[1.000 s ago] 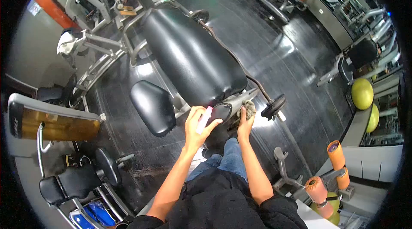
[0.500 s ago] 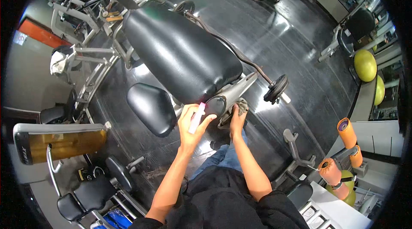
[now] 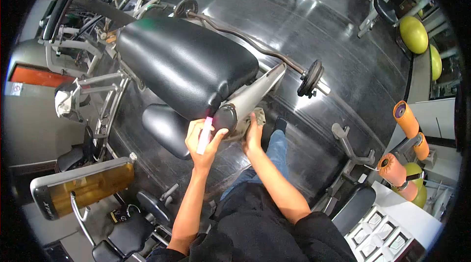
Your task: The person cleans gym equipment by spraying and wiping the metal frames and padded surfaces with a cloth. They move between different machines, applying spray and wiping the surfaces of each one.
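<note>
My left hand (image 3: 201, 139) is closed around a slim white-and-pink object (image 3: 205, 135), perhaps a small bottle, its pink end pointing at the near corner of the black padded bench (image 3: 186, 63). Beside that hand is the round black end cap (image 3: 225, 117) of the bench's grey metal beam (image 3: 260, 89). On the beam's other side, my right hand (image 3: 253, 137) grips a crumpled grey-green cloth (image 3: 260, 115) held close against the metal. Part of the cloth is hidden behind my fingers and the beam.
A curved barbell (image 3: 255, 46) with black plates (image 3: 310, 78) lies along the bench's far side. A smaller black seat pad (image 3: 164, 129) sits below the bench. Orange foam rollers (image 3: 406, 118) stand at right, and a machine with an amber panel (image 3: 91, 188) at left.
The bench and both hands have shifted left in view as the camera turned. My right hand and cloth sit slightly farther from the end cap. One leg has come out to the right.
</note>
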Tool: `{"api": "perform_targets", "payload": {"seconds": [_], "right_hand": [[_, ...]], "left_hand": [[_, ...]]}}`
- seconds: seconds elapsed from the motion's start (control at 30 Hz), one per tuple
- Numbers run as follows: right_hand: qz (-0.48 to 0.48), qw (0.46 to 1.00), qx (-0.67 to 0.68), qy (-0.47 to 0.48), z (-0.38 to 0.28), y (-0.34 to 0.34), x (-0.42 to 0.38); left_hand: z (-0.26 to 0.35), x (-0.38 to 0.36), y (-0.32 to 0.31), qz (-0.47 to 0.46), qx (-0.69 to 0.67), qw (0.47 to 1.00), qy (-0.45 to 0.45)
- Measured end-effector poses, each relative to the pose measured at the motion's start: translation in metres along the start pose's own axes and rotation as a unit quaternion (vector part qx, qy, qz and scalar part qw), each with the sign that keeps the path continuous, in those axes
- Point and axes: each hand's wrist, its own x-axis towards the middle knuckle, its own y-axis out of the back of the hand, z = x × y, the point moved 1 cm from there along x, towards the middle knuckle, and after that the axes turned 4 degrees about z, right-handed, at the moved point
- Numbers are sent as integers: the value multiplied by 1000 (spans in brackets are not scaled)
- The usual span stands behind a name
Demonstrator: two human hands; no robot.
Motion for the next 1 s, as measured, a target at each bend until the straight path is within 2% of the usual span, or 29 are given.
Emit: {"api": "perform_targets", "payload": {"seconds": [0.03, 0.07, 0.13, 0.17, 0.23, 0.27, 0.33, 0.37, 0.43, 0.5, 0.57, 0.63, 0.67, 0.7, 0.73, 0.77, 0.83, 0.87, 0.97, 1.0], "right_hand": [[0, 996, 62, -68, -1, -2, 7], [1, 996, 64, -70, 2, 0, 4], [34, 988, 91, -117, -23, -22, -30], [36, 988, 89, -119, -26, -27, -46], [26, 977, 70, -199, -21, -25, -78], [27, 977, 68, -202, -20, -21, -83], [-40, 964, 82, -250, -26, -17, -90], [-51, 956, 79, -279, -32, -16, -83], [-38, 956, 85, -278, -32, -16, -53], [-8, 957, 72, -282, -14, -4, 10], [-44, 957, 96, -269, -11, 10, 59], [-65, 968, 69, -231, -21, 9, 68], [-16, 979, 43, -201, -23, 12, 58], [-12, 978, 42, -205, -31, 5, 33], [-2, 999, -26, -43, -41, -7, 6], [6, 988, -95, 120, -48, -15, -17], [22, 979, -176, 106, -46, -17, -53], [-25, 982, -147, 120, -56, -24, -68], [-8, 963, -221, 156, -55, -16, -42], [1, 956, -217, 198, -46, -7, -12]], "left_hand": [[1, 0, 0, 4, 7, 1000, 0], [-2, 1, -1, 2, 10, 1000, 0], [-7, 0, -2, 16, 28, 997, -77], [-7, -2, -3, 15, 29, 997, -74], [-6, -6, -3, 19, 24, 999, -24], [-5, -6, -3, 19, 26, 999, -20], [-5, -5, -2, 16, 58, 997, -40], [-6, -6, -2, 17, 61, 997, -37], [-7, -7, -2, 15, 66, 997, -42], [-4, -8, -3, 22, 66, 997, -27], [-4, -11, -5, 26, 68, 997, -12], [-5, -14, -5, 41, 61, 997, -6], [-3, -15, -6, 39, 65, 997, -4], [2, -17, -6, 54, 58, 997, 16], [5, -18, -8, 69, 48, 996, 37], [7, -19, -9, 66, 49, 996, 42], [12, -21, -8, 84, 66, 993, 52], [18, -21, -6, 85, 71, 991, 71], [30, -22, -2, 69, 74, 988, 119], [25, -27, 0, 38, 68, 994, 71]]}}
